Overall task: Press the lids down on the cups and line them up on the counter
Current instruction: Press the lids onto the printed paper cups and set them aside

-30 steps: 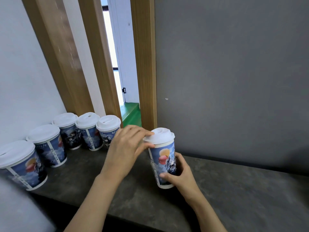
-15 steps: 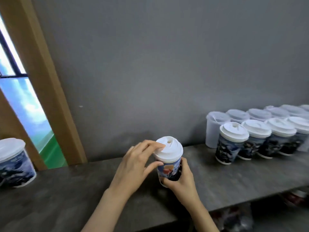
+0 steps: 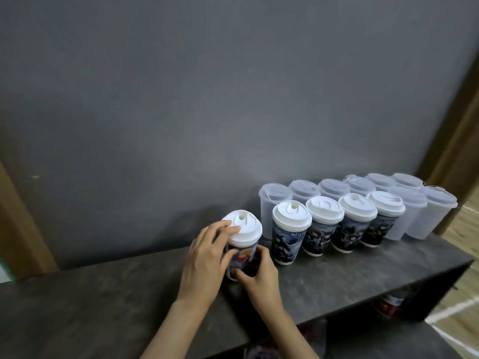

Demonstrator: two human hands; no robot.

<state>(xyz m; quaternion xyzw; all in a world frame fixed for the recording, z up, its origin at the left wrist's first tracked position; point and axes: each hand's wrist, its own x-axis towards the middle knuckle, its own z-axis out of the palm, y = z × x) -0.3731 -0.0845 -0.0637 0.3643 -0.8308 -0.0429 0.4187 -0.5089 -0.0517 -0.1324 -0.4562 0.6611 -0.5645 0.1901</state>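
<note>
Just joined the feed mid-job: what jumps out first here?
Two hands hold a printed cup at the centre of the dark counter: left hand on its white lid, right hand round its base. To its right stands a row of four lidded printed cups, translucent cups behind.

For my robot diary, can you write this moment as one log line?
left hand: fingers on white lid | right hand: holds printed paper cup | cup: beside row's end
</note>
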